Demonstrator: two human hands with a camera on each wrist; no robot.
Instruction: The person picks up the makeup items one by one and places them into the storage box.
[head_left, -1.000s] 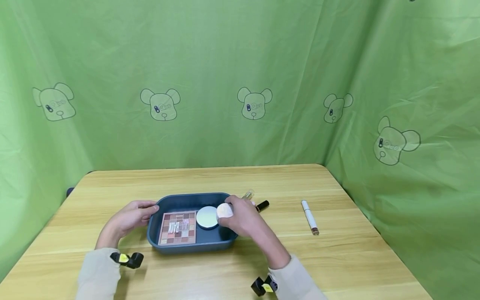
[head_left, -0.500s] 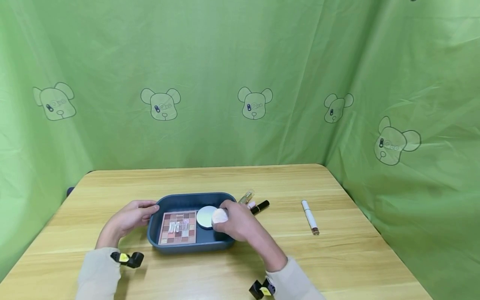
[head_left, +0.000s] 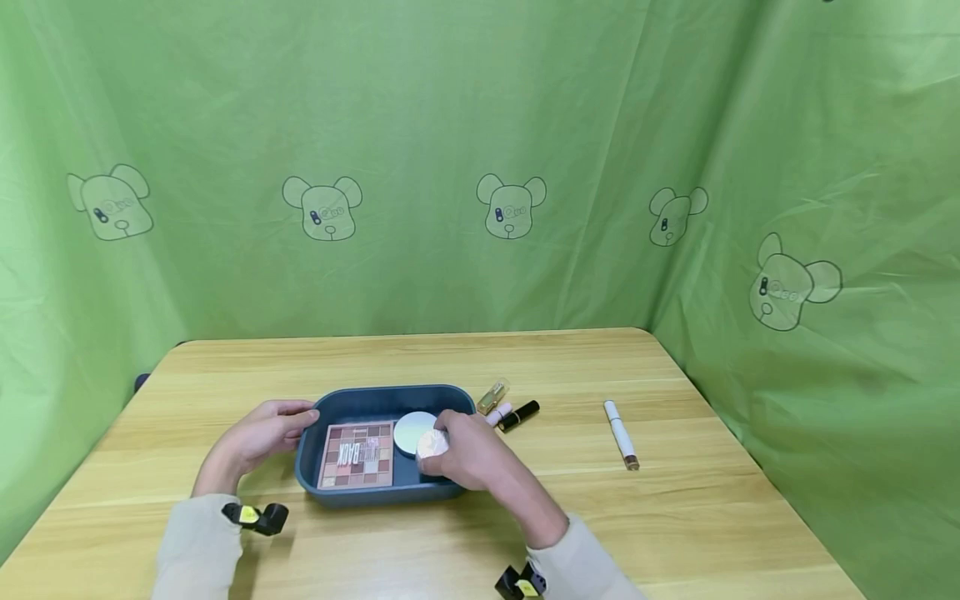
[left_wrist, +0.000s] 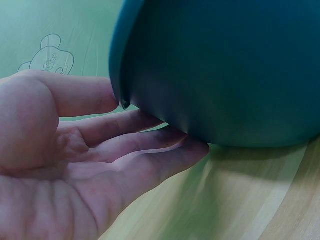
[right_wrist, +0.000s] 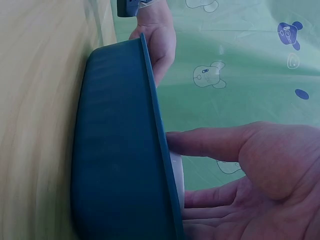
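Note:
A dark blue tray [head_left: 386,497] sits on the table with an eyeshadow palette [head_left: 356,455] lying flat in its left part. Beside the palette is a round compact [head_left: 411,429] with a white top. My left hand [head_left: 258,437] holds the tray's left end, the thumb at the rim and the fingers [left_wrist: 165,155] against the outer wall. Inside the tray's right half, my right hand [head_left: 476,454] pinches a small round jar [head_left: 432,446] with a pale, shiny top, tilted and overlapping the compact. In the right wrist view the tray wall [right_wrist: 120,145] hides most of that jar.
Just right of the tray lie a clear tube with gold [head_left: 492,397], a pale pink tube [head_left: 498,414] and a black lipstick tube [head_left: 519,416]. Farther right on the wooden table [head_left: 675,500] is a white tube with a brown end [head_left: 621,435]. Green cloth hangs behind.
My right hand has moved left and slightly down with the round jar, deeper into the tray. More of the small tubes beside the tray now shows. The left hand stays put.

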